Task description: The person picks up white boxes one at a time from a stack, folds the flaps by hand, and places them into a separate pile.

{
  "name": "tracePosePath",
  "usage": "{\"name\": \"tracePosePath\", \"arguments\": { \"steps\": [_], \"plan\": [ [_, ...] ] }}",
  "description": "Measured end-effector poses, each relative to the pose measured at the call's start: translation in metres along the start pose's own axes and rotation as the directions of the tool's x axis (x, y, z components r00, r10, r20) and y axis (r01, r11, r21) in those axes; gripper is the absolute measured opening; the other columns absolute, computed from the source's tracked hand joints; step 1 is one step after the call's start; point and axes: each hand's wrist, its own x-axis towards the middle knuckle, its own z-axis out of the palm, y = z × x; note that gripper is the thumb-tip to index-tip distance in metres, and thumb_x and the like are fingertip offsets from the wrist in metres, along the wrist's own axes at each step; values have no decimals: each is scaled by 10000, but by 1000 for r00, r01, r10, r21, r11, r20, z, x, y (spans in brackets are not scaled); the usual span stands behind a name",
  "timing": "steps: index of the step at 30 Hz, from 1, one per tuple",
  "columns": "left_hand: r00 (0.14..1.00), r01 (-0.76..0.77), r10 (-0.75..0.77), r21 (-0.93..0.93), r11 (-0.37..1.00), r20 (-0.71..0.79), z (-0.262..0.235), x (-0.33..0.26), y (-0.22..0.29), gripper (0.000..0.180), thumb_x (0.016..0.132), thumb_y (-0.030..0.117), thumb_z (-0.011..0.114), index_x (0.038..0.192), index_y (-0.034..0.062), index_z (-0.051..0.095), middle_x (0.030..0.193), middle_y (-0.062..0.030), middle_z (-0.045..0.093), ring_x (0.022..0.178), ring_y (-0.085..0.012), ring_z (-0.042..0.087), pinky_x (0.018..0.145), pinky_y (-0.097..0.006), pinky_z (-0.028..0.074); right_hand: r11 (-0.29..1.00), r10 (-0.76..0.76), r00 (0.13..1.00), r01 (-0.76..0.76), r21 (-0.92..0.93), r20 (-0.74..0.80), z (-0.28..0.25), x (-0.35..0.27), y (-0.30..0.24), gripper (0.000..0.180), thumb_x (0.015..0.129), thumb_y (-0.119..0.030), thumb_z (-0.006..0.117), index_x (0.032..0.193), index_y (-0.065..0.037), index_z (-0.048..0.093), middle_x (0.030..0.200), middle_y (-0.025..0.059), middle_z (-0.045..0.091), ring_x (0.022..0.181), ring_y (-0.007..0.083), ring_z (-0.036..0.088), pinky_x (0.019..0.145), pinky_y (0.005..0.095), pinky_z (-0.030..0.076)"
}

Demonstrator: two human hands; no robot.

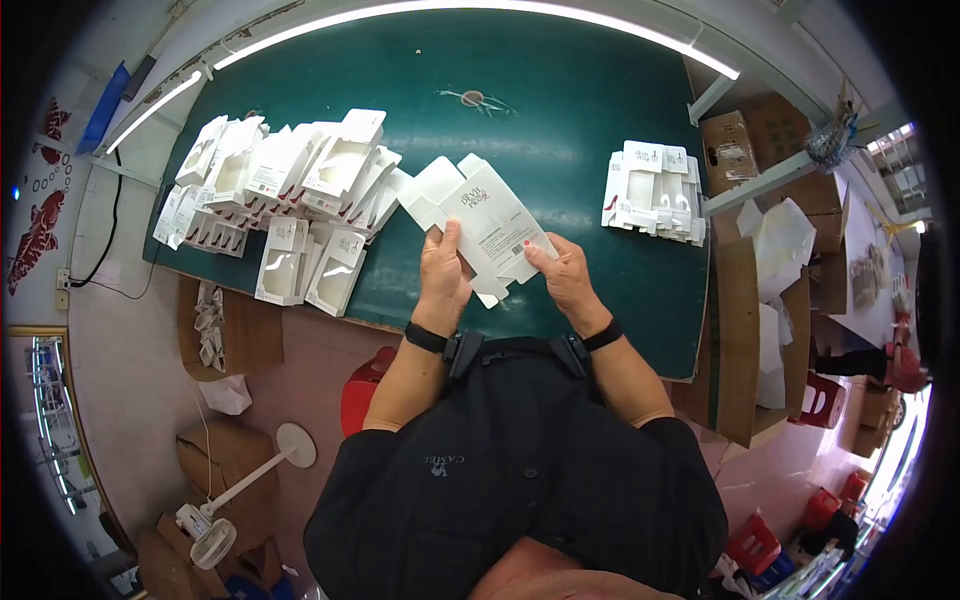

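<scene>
**Flat carton held over the green counter**

The person holds a white flat carton blank (478,222) above the near part of the green counter (560,130). The left hand (443,272) pinches its lower-left part, thumb on top; the right hand (566,275) clamps the lower-right corner — both grips closed on the card, which tilts away from the body with its flaps spread loose.

The likely trouble is a flap creasing the wrong way or tearing if the hands pull unevenly, since thin card bends easily at the scored lines. A slipped pinch would probably drop the blank onto the counter's near edge, or past it to the floor.

To the left lies a heap of windowed white cartons (290,190), overlapping and close to the counter's near-left edge; a careless sweep of the left elbow could push some off. To the right, well apart, sits a neat stack of the same cartons (655,190). Between the two lots the counter is bare — the widest room for moving lies straight ahead.
</scene>
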Motion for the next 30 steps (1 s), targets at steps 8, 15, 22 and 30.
{"name": "tracePosePath", "arguments": {
  "steps": [8, 15, 22, 30],
  "plan": [
    [999, 30, -29, -37, 999, 43, 3, -1, -3, 382, 1064, 237, 487, 1392, 57, 416, 1295, -111, 580, 1188, -255, 589, 1020, -435, 503, 996, -10, 1000, 8, -91, -26, -2, -3, 2, 240, 982, -148, 634, 1127, 39, 675, 985, 59, 713, 864, 96, 638, 799, 245, 513],
    [979, 67, -6, 292, 954, -203, -11, 1, -6, 488, 1029, 306, 559, 1428, 83, 388, 1334, -117, 551, 1191, -266, 591, 1013, -498, 491, 947, -98, 984, 47, -317, -148, -10, 1, 2, 209, 948, -133, 645, 1118, -23, 694, 919, 67, 722, 800, 134, 657, 746, 266, 511],
    [975, 187, -215, 305, 934, 62, 24, -16, -8, 529, 993, 207, 613, 1449, 71, 384, 1323, -107, 547, 1135, -229, 606, 954, -420, 519, 590, -420, 891, 412, -695, 172, -2, 1, -7, 275, 874, -133, 695, 1139, -60, 701, 1058, 113, 704, 973, 295, 662, 830, 350, 520],
    [981, 138, -169, 264, 955, 99, -9, -1, -23, 414, 981, 69, 592, 1369, -11, 473, 1260, -99, 601, 1100, -219, 625, 955, -351, 526, 478, -536, 835, 420, -771, 123, -21, 4, -1, 421, 860, -84, 713, 1268, -40, 618, 1124, 101, 684, 1064, 273, 637, 894, 373, 515]
  ]
}}
